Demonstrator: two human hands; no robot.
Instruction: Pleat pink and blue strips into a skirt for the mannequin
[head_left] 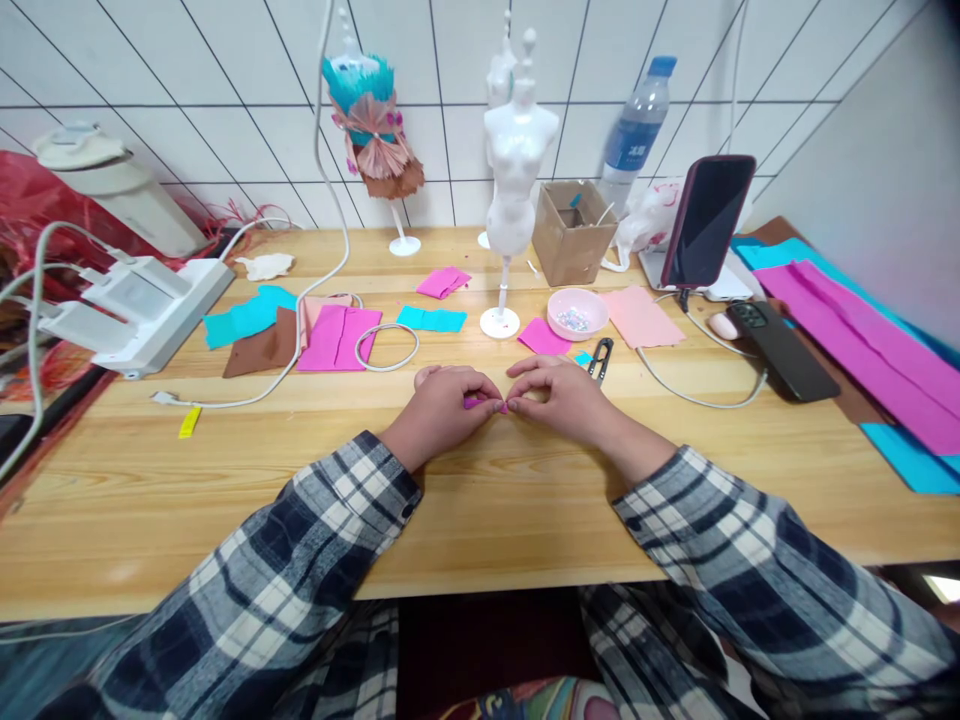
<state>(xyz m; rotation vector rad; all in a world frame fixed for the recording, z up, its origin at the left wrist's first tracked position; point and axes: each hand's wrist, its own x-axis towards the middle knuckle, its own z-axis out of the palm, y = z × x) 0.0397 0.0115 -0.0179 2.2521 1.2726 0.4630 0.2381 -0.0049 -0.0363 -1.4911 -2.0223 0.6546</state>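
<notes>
Both of my hands meet over the middle of the wooden table, pinching a small piece of magenta crepe paper (472, 402). My left hand (452, 408) has thumb and fingertips closed on it, and most of the piece is hidden there. The fingertips of my right hand (559, 395) pinch its right end. Just beyond the right hand lie black thread snips (601, 358) and a scrap of turquoise paper (583, 358). Behind them are a folded magenta paper (544, 338) and a pink bowl (578, 312) of small shiny beads or sequins.
A white mannequin (517, 180) stands ahead, a dressed mannequin (379, 140) behind left. A cardboard box (574, 235), water bottle (637, 130) and propped phone (709, 225) line the back. Another phone (784, 350) and paper strips (870, 340) lie right; a power strip (161, 310) and cable (330, 180) left.
</notes>
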